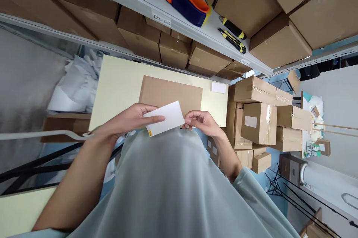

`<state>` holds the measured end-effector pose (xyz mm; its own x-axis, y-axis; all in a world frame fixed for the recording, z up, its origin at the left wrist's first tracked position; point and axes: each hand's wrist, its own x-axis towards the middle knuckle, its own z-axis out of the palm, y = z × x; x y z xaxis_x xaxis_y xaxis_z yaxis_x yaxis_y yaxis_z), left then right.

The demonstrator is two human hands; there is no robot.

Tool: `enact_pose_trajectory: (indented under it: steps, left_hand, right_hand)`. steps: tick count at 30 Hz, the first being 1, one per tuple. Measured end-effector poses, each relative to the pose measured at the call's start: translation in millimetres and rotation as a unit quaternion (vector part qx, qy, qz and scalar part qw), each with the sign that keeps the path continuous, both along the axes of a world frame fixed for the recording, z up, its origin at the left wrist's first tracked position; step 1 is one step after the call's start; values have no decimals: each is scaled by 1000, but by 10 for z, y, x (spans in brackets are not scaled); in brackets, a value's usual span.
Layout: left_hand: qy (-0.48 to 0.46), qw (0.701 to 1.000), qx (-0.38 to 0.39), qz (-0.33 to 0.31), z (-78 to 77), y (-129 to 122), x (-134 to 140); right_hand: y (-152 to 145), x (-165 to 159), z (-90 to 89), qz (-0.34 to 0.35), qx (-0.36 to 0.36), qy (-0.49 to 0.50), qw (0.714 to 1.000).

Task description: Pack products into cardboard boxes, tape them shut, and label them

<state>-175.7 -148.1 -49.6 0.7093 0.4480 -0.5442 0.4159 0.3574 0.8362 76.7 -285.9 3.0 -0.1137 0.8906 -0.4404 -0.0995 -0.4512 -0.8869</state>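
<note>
A flat white rectangular packet [167, 118], with a small yellow-orange mark at its lower left corner, is tilted in front of my body. My left hand [142, 116] grips its left end, thumb lying across the top face and fingers beneath. At the packet's right corner, my right hand [201, 121] has thumb and fingertips pinched together. Whether anything besides that corner is between those fingertips is too small to make out. Just beyond my hands, a flat brown cardboard sheet [172, 90] lies on the pale yellow table [119, 77].
A small white block [218, 87] sits at the table's right rear. Above hangs a shelf with a tape dispenser [186, 1], two utility knives [232, 36] and cartons. Stacked cardboard boxes [256, 124] stand to the right. White wrapping material [77, 83] is heaped at left.
</note>
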Motion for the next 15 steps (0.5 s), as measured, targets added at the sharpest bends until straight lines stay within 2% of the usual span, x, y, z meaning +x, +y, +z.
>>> enact_pose_trajectory:
  steps: [3, 5, 7, 9, 11, 15]
  left_hand:
    - [15, 990, 110, 87, 111, -157, 252]
    - [34, 962, 224, 153, 252, -320, 438]
    - [39, 932, 301, 197, 427, -496, 606]
    - [17, 927, 304, 219, 602, -651, 738]
    - [-13, 937, 264, 228, 744, -763, 833]
    - [-24, 945, 204, 255, 886, -872, 948]
  right_hand:
    - [6, 106, 77, 3, 12, 22, 1000]
    - [6, 165, 107, -3, 24, 28, 999]
    - [6, 213, 120, -14, 37, 27, 999]
    - [5, 250, 121, -24, 50, 28, 998]
    - [5, 280, 121, -35, 59, 27, 997]
    - [-8, 328, 127, -60, 66, 9, 996]
